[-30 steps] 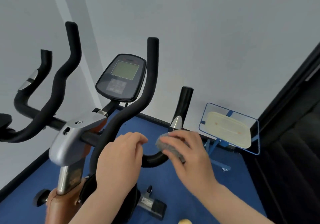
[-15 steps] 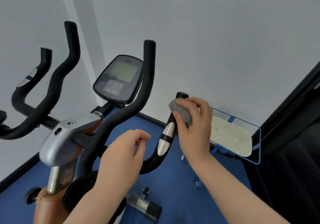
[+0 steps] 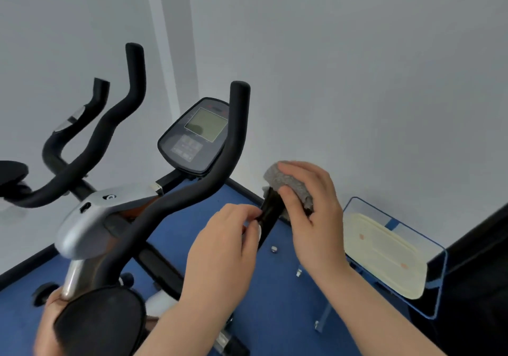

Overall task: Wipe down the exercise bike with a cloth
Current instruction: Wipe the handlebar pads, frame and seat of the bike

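Cloth (image 3: 288,188), grey and bunched, is gripped by the right hand (image 3: 316,218) and wrapped over the top end of a short black handlebar post (image 3: 270,212) on the exercise bike (image 3: 104,212). Just below, the same post is pinched by the curled fingers of the left hand (image 3: 225,248). Left of the hands, a tall curved grip (image 3: 233,135) and the console (image 3: 196,135) are seen. To the right, a blue-edged tray (image 3: 437,281) stands on open blue floor (image 3: 275,300), near the white wall (image 3: 357,80).
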A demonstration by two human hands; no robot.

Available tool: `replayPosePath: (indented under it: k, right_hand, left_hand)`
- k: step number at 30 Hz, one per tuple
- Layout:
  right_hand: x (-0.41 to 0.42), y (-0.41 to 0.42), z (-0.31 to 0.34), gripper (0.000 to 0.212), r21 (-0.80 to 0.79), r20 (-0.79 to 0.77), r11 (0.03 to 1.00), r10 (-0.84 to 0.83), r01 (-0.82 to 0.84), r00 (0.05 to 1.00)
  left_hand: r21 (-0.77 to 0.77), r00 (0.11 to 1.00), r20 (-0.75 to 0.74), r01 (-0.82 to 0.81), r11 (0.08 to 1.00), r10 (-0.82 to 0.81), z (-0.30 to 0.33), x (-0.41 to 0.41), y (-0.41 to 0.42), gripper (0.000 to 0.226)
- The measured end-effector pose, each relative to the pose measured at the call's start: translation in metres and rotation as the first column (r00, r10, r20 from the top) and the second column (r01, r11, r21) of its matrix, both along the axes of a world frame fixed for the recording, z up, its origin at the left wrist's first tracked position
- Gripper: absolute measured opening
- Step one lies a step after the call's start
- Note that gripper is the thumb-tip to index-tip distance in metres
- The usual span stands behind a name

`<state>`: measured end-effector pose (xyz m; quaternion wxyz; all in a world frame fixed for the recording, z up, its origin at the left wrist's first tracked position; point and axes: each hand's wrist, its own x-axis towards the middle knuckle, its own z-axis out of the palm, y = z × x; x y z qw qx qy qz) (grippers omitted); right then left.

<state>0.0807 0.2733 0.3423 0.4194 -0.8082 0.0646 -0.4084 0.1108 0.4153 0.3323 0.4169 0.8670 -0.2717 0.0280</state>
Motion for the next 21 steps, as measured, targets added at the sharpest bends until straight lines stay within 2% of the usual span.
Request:
replayPosePath:
  k: [2, 4, 5, 7, 10, 16, 19, 21]
  right_hand:
    - [0.003, -0.014, 0.010, 0.023, 0.089, -0.041, 0.992, 0.090, -0.086, 0.995]
    - [0.008, -0.021, 0.014, 0.020, 0.273, -0.044, 0.948, 0.182, -0.163, 0.982]
    - [0.007, -0.018, 0.009, 0.020, 0.368, -0.006, 0.913, 0.193, -0.177, 0.981]
    - [-0.003, 0.004, -0.015, 0.021, 0.465, 0.096, 0.874, 0.105, -0.138, 0.990]
    - [-0.020, 0.027, -0.047, 0.022, 0.471, 0.153, 0.865, 0.114, -0.174, 0.982]
    - [-0.006, 0.003, -0.044, 0.028, 0.435, 0.190, 0.879, 0.121, -0.194, 0.974]
    - [-0.025, 0.022, -0.058, 0.029, 0.394, 0.115, 0.885, 0.222, -0.249, 0.968]
    - [-0.019, 0.010, -0.054, 0.029, 0.356, 0.146, 0.898, 0.219, -0.257, 0.965]
  left_hand:
    - [-0.021, 0.999, 0.016, -0.046, 0.999, 0.046, -0.004, 0.001, -0.006, 0.014]
    - [-0.058, 0.995, 0.017, -0.093, 0.994, 0.094, -0.009, -0.001, -0.013, 0.009]
    - [-0.093, 0.993, 0.006, -0.120, 0.988, 0.121, -0.011, -0.004, -0.017, 0.009]
    - [-0.173, 0.983, -0.026, -0.181, 0.968, 0.180, -0.015, -0.007, -0.022, 0.010]
    - [-0.266, 0.968, -0.066, -0.250, 0.931, 0.241, -0.019, -0.008, -0.024, 0.012]
    - [-0.398, 0.924, -0.210, -0.378, 0.836, 0.318, -0.024, -0.007, -0.019, 0.026]
    - [-0.377, 0.929, -0.218, -0.363, 0.852, 0.299, -0.025, -0.008, -0.019, 0.023]
    - [-0.349, 0.935, -0.207, -0.346, 0.871, 0.289, -0.025, -0.008, -0.020, 0.020]
